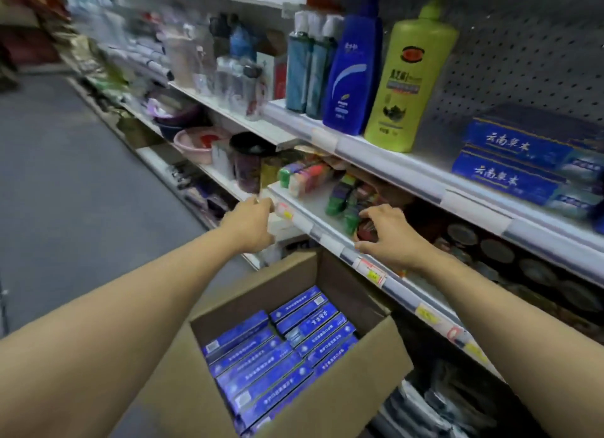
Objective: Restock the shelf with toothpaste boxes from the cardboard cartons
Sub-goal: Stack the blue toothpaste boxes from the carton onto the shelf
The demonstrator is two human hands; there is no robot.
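At middle shelf (pixel 313 205): right hand (pixel 389 235) curled on dark red item (pixel 367 231), left hand (pixel 251 223) apparently gripping shelf's left end; near, open carton (pixel 353 401) holds blue toothpaste boxes (pixel 274 356).

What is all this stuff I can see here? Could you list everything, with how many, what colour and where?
Cardboard carton: one, brown, open, below the hands in front of the shelves.
Toothpaste boxes in the carton: many, blue, lying in rows.
Toothpaste boxes on the shelf: at least two, blue, stacked on the upper shelf at right.
Green bottle: one, lime green, upper shelf.
Blue bottle: one, dark blue, left of the green one.
Small packs: several, mixed colours, middle shelf.
Pink basin: one, farther down the aisle.
Price tags: several, on the shelf edges.
Left hand: at the shelf's end.
Right hand: on a dark red item on the middle shelf.
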